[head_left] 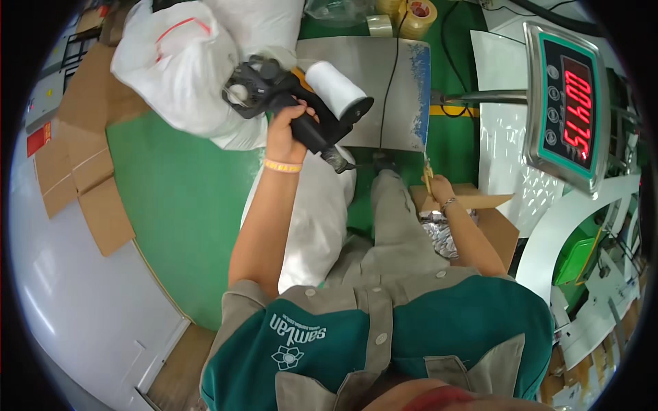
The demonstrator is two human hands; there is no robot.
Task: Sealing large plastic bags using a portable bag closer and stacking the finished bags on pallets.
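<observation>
My left hand [289, 130] is wrapped round the black handle of a portable bag sewing machine [262, 85], held up over a white woven sack [312, 219]. A white cone of thread [336, 89] is mounted on the machine's right side. On the right, my right hand [437, 190] is closed on a small slim yellow tool [428, 175], too small to name. Below that hand, an opened cardboard box [497, 233] has crinkled silver foil packaging [440, 233] in it.
Stuffed white sacks [171, 82] stand at the far left beside flattened cardboard [89, 130]. A grey metal plate [391, 103] lies ahead, crossed by a black cable. Tape rolls [417, 17] sit beyond it. A scale's lit display [569, 106] stands at right. The floor [178, 205] is green.
</observation>
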